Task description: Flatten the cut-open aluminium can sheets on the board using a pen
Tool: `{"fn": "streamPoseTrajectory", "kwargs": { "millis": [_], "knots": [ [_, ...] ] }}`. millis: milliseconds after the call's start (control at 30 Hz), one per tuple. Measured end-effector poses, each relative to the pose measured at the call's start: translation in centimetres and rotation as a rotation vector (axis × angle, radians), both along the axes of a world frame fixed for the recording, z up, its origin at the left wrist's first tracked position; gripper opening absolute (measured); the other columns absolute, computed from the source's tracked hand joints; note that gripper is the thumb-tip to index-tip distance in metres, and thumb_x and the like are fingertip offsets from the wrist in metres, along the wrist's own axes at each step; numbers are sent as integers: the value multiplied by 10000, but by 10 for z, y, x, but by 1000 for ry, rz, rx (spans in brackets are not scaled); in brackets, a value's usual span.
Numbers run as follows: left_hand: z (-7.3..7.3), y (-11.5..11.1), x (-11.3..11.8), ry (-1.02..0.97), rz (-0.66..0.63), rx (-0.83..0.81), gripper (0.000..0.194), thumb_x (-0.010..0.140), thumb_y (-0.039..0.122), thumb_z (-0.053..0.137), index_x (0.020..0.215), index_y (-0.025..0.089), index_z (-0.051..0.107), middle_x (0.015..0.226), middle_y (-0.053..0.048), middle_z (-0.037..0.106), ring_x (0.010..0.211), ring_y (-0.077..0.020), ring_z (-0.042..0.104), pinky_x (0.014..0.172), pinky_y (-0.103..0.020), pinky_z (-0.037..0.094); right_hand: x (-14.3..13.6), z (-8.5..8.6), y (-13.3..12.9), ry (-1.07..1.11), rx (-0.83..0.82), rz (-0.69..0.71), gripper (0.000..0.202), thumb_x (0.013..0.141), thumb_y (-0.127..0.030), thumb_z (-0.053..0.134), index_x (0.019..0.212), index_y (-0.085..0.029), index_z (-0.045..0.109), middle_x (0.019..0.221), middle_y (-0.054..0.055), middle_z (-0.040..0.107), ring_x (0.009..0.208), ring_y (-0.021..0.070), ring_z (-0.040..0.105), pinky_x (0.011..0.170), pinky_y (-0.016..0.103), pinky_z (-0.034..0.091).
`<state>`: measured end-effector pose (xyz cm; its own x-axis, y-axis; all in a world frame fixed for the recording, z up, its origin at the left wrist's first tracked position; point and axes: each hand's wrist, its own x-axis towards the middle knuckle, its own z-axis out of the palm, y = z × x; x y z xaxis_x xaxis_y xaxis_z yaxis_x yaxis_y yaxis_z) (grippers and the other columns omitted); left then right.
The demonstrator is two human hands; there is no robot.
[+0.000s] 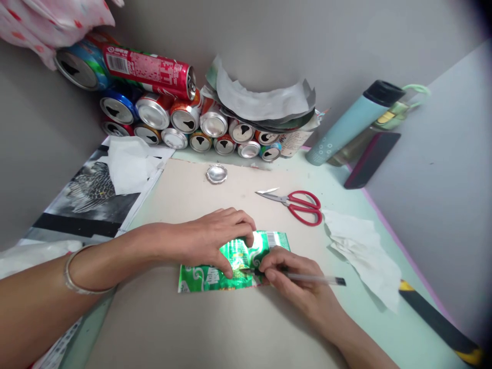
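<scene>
A flattened green metal sheet (194, 279), printed like a drink can, lies on the beige board (172, 328). My left hand (211, 238) rests across it, thumb and fingers apart and bent, their tips on the sheet. In my right hand (298, 282) is a pen (317, 278) with a clear barrel and dark end, pinched between thumb and fingers. Its tip points left at the sheet's middle, near my left thumb; whether it touches is unclear. Beyond my hands lie red-handled scissors (303, 206) and a small silver can bottom (217, 174).
Stacked drink cans (184, 115) line the wall, with curved metal sheets (265, 102) on top. A blue bottle (346, 125) and a dark phone-like slab (372, 160) stand back right. Crumpled tissue (365, 256) and a black-yellow cutter (438, 320) lie right, a bird picture (92, 187) left.
</scene>
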<state>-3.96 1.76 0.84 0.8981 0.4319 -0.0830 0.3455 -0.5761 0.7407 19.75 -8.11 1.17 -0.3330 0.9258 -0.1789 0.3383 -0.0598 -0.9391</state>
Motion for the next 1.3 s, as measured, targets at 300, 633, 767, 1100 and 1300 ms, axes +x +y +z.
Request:
{"fn": "streamPoseTrajectory", "kwargs": {
  "millis": [300,633,767,1100,1300],
  "knots": [
    [-1,-1,-1,-5,2,6,563,722,204,924,1158,266,573,1395,-34,503,1297,-275,440,1072,-357,349,0,-1,-2,-25,39,-1,207,1011,-329,539,948,-212,698,825,37,688,764,194,652,673,293,505],
    [-1,0,0,-16,-1,0,547,735,212,918,1156,266,572,1389,-29,501,1301,-267,433,1072,-354,348,-2,0,-1,-53,78,21,191,1009,-288,526,935,-209,683,803,35,715,744,186,656,676,285,499],
    [1,0,0,-10,-4,-8,532,753,216,907,1162,269,571,1381,-26,499,1299,-265,433,1065,-352,349,-2,1,-1,-48,60,34,194,1011,-288,523,938,-209,684,812,35,711,757,190,663,679,287,502],
    [-4,0,-3,-39,-19,19,541,753,228,912,1162,266,560,1368,-32,504,1280,-264,444,1054,-348,352,-1,1,1,-71,102,44,183,1001,-275,529,930,-211,684,779,19,692,717,173,634,654,270,474],
    [-1,1,-3,-25,-13,13,532,748,209,910,1152,260,567,1364,-26,505,1279,-259,445,1052,-340,350,0,1,-1,-83,86,52,177,1002,-266,532,930,-216,685,792,14,685,722,167,624,654,265,467]
  ]
}}
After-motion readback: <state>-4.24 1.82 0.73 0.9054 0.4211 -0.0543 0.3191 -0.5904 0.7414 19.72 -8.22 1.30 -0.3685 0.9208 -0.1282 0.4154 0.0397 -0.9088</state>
